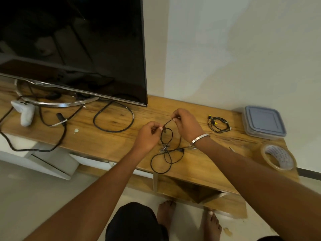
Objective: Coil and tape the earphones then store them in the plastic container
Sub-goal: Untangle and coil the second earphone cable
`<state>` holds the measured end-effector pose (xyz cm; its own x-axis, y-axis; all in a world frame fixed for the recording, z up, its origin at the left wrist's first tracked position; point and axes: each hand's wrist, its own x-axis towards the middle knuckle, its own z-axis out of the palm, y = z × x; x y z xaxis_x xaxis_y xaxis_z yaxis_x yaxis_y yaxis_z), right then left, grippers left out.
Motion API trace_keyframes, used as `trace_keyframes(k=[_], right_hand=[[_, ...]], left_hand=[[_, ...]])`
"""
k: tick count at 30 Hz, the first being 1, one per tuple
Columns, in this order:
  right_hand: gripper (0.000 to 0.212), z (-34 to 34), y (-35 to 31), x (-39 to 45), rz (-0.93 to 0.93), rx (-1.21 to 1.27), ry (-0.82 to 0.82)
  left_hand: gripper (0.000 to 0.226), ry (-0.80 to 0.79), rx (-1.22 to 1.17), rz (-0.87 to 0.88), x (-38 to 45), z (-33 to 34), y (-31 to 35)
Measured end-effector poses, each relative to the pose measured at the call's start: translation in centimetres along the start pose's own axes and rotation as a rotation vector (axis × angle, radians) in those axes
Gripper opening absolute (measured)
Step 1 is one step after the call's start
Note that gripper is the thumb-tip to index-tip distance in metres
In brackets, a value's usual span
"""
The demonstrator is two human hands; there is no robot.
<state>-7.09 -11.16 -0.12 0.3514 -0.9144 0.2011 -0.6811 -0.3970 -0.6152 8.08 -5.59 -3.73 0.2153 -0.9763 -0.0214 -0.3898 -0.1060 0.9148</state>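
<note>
Lower centre of frame: loose black earphones trail down from our grip toward the near edge of the wooden shelf. Left hand and right hand each pinch the cord at its upper end, close together. Tape roll right; lidded plastic container beyond, nearer the right hand.

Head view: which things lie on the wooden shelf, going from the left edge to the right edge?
White controller → black cable loop → left hand → right hand, both pinching the loose earphones → coiled earphones with yellow tips → plastic container, with the tape roll nearer.
</note>
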Motion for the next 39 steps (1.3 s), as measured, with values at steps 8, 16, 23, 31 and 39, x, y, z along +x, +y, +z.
trace_keyframes(k=[8,16,23,31,39], right_hand=[[0.011,-2.7,0.1,-3.1,0.091,0.208,0.071],[0.015,-3.3,1.5,-5.2,0.181,0.199,0.05],[0.014,-3.3,1.8,-6.2,0.205,0.151,0.051],[0.03,-2.4,2.0,-6.6,0.332,0.348,0.006],[0.025,-2.5,1.1,-6.5,0.45,0.693,-0.081]], left_hand=[[0.019,-0.118,-0.085,-0.133,-0.8,1.5,2.8],[0.034,-0.166,-0.125,-0.096,-1.9,2.7,4.5],[0.061,-0.243,-0.068,0.054,-2.0,2.8,4.7],[0.056,-0.284,-0.027,0.142,-2.3,3.1,5.6],[0.056,-0.265,0.253,0.283,-2.2,3.0,6.4]])
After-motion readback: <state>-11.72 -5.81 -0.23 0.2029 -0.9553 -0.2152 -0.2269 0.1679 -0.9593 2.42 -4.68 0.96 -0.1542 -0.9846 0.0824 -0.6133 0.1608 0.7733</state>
